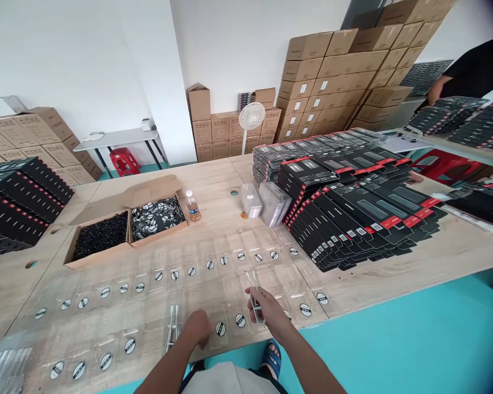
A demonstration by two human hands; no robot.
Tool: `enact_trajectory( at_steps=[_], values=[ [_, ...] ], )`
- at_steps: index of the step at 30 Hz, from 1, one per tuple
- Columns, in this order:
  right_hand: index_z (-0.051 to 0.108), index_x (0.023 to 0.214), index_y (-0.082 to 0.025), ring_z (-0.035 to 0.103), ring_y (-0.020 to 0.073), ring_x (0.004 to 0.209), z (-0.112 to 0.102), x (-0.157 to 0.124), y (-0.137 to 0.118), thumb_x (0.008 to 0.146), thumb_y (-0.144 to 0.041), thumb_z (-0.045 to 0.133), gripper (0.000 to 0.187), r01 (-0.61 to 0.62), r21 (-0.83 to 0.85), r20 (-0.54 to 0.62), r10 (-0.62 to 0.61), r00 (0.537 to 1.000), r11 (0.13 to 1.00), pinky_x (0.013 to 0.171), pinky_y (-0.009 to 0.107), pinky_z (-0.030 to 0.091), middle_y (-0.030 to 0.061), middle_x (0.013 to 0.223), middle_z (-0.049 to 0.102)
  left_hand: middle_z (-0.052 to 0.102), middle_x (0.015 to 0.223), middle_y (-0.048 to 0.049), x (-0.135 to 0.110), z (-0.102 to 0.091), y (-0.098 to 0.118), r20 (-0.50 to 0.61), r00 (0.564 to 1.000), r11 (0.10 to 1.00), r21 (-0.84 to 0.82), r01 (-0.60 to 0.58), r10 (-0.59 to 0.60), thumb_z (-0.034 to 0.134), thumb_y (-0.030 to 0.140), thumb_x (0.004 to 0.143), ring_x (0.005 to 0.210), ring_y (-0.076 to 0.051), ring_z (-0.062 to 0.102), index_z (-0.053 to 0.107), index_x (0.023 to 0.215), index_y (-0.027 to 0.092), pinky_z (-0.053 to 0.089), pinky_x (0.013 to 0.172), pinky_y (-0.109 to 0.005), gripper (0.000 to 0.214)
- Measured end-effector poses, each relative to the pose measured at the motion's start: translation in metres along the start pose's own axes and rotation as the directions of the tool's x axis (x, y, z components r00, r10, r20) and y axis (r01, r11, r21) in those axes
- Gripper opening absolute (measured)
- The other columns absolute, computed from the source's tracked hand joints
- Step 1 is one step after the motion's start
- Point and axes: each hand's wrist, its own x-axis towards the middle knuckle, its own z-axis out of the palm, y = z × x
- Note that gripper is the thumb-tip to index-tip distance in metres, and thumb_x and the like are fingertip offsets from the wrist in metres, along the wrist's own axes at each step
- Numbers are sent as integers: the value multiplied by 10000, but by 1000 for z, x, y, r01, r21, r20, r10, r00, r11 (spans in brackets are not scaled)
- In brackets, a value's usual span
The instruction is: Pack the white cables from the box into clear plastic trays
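In my right hand (265,312) is a coiled white cable (252,284), its two ends pointing away from me above the table. My left hand (198,327) is low over the table's front edge, fingers curled down and closed. What they pinch, if anything, is hidden. Beside it on the right lies a clear plastic tray (218,312) with a round black-and-white sticker. To its left, another white cable (172,323) lies folded in a clear tray. Rows of similar stickered clear trays (164,295) cover the table in front of me.
Stacks of black-and-red boxes (345,213) stand at right, beside clear plastic cases (273,202). Two open cartons (160,238) hold small black items and black-and-white packets, near a bottle (193,207). More black boxes (20,202) stand left. A person (476,65) is at far right.
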Motion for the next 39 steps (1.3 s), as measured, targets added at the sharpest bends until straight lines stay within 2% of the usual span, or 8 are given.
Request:
enact_trajectory(
  at_steps=[7, 13, 17, 20, 23, 26, 32, 39],
  values=[
    [528, 825, -229, 576, 159, 661, 20, -4, 22, 811, -495, 515, 267, 140, -342, -24, -158, 987, 929, 472, 233, 405, 40, 851, 631, 508, 361, -42, -19, -4, 10, -8, 1000, 996, 85, -17, 18, 584, 302, 690, 350, -194, 494, 431, 349, 216, 393, 514, -351, 384],
    [480, 756, -222, 544, 141, 583, 40, -9, -2, 769, -321, 551, 122, 291, -447, -39, -344, 938, 846, 552, 238, 406, -32, 614, 601, 634, 642, -28, -18, -10, 48, -144, 980, 984, -100, -150, 135, 655, 373, 710, 595, -186, 610, 554, 640, 203, 429, 581, -295, 209],
    [496, 770, -228, 555, 150, 566, 31, -11, -22, 777, -353, 556, 139, 272, -414, -2, -300, 954, 868, 490, 227, 392, -32, 589, 598, 617, 1108, -86, -19, -16, 80, -128, 977, 666, -716, -210, 170, 755, 349, 679, 901, -211, 662, 474, 1215, 284, 505, 775, -356, 609],
    [518, 795, -226, 590, 163, 623, 24, -11, -35, 818, -460, 512, 235, 228, -355, -32, -255, 966, 907, 449, 221, 409, -8, 672, 605, 573, 1205, -68, -18, -19, 96, -129, 961, 505, -829, -240, 245, 778, 259, 665, 946, -210, 666, 326, 1373, 410, 507, 849, -406, 854],
    [511, 786, -217, 585, 142, 608, 18, -12, -48, 854, -522, 437, 322, 193, -285, -154, -243, 958, 939, 446, 219, 433, -10, 705, 572, 617, 1142, -67, -11, -18, 102, -189, 951, 537, -790, -296, 246, 774, 270, 651, 916, -202, 665, 616, 1173, 299, 513, 853, -394, 547],
    [503, 778, -206, 537, 108, 487, 17, -14, -59, 856, -510, 436, 321, 164, -244, -112, -196, 974, 956, 424, 214, 410, -37, 638, 545, 648, 1098, -101, -4, -14, 106, -205, 946, 573, -756, -316, 251, 789, 298, 612, 927, -209, 639, 743, 785, 165, 515, 851, -371, 224],
    [495, 767, -197, 525, 103, 425, 37, -14, -68, 816, -561, 497, 367, 121, -220, 121, -96, 988, 968, 395, 208, 359, -33, 590, 587, 608, 1153, -113, -8, -6, 121, -117, 931, 581, -752, -311, 347, 791, 359, 637, 990, -234, 597, 758, 741, 155, 520, 826, -359, 231],
    [564, 853, -200, 644, 163, 607, 54, -4, -65, 751, -549, 589, 364, 183, -103, 36, -180, 983, 978, 537, 264, 469, 20, 730, 670, 616, 989, -87, -3, -12, 117, -296, 938, 542, -766, -346, 181, 820, 371, 583, 835, -176, 596, 702, 584, 126, 541, 757, -329, 272]
  ],
)
